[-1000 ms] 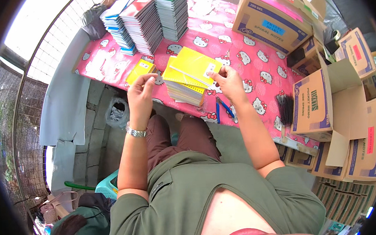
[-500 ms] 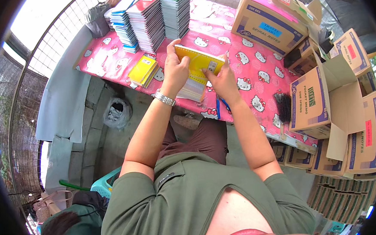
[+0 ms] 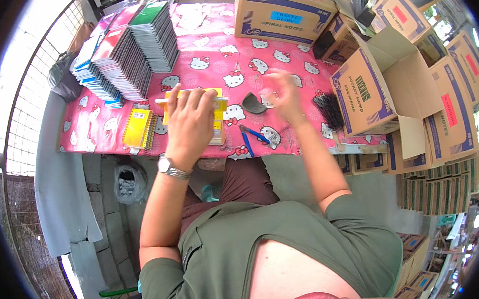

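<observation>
My left hand (image 3: 188, 119) is closed on a yellow notebook (image 3: 221, 103), which it tilts nearly edge-on above the table. Part of a small yellow stack (image 3: 216, 135) shows under that hand. Off to the right, my right hand (image 3: 284, 98) is raised over the tablecloth, apart from the notebook; motion smears its fingers. Between the hands lies a dark grey curved piece (image 3: 254, 103). Blue-handled pliers (image 3: 254, 137) rest near the table's front edge. A pile of yellow spiral notebooks (image 3: 139, 129) sits left of my left hand.
Tall stacks of spiral notebooks (image 3: 122, 63) stand at the back left. Black wire spirals (image 3: 329, 111) lie beside an open cardboard box (image 3: 365, 95) on the right. A larger box (image 3: 283, 15) stands at the back. Below the table's left side sits a plastic bag (image 3: 129, 183).
My right hand has let go of the yellow notebook and moved right. My left hand has turned the notebook nearly edge-on. The view has shifted, uncovering the grey piece and the pliers.
</observation>
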`<state>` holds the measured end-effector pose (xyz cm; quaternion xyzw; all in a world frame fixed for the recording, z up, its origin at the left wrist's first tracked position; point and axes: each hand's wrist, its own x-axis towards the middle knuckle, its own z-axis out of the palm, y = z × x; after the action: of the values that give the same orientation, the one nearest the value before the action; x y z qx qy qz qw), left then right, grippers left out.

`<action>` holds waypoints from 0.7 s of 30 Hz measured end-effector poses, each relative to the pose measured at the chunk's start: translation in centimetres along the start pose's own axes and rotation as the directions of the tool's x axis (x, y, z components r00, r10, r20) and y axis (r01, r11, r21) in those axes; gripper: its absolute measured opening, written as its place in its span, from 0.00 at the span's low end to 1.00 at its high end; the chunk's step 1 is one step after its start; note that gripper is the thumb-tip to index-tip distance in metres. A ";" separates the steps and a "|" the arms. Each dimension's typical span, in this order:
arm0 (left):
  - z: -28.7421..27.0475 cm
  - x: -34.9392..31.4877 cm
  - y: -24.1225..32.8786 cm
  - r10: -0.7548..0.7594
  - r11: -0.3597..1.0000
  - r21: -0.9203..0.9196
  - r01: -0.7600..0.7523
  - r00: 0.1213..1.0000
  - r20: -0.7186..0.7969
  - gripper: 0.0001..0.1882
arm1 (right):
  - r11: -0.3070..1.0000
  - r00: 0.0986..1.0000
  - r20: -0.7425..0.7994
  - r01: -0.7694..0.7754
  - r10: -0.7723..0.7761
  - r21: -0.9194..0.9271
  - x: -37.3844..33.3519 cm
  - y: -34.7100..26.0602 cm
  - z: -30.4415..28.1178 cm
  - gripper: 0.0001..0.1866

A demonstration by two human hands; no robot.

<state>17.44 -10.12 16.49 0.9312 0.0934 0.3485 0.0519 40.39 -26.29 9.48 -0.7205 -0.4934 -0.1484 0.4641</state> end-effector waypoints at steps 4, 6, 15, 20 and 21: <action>-0.7 2.0 -0.8 0.084 0.992 -0.093 -0.082 0.996 0.018 0.18 | 0.347 0.726 -0.152 -0.488 0.670 -0.801 -9.5 17.7 -10.9 0.16; -1.1 2.0 -0.9 0.105 0.986 -0.138 -0.098 0.993 0.047 0.18 | 0.252 0.616 -0.030 -0.366 0.787 -0.896 -13.6 18.9 -11.3 0.19; 0.1 1.2 0.0 0.046 0.995 -0.086 -0.052 0.996 -0.075 0.13 | 0.761 0.772 0.204 -0.478 0.602 -0.439 -16.0 9.5 -3.2 0.17; 1.7 1.7 0.8 -0.001 0.997 -0.073 -0.012 0.985 -0.172 0.15 | 0.713 0.808 -0.193 -0.584 0.557 -0.387 -16.5 10.0 -1.7 0.13; 1.8 1.8 0.8 0.011 0.997 -0.072 -0.024 0.985 -0.172 0.14 | 0.759 0.838 -0.200 -0.545 0.508 -0.356 -16.4 10.5 -2.1 0.13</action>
<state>20.06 -10.61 16.44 0.8961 0.0765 0.4308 0.0748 42.12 -38.29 -5.90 -0.9015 -0.2080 -0.1419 0.3521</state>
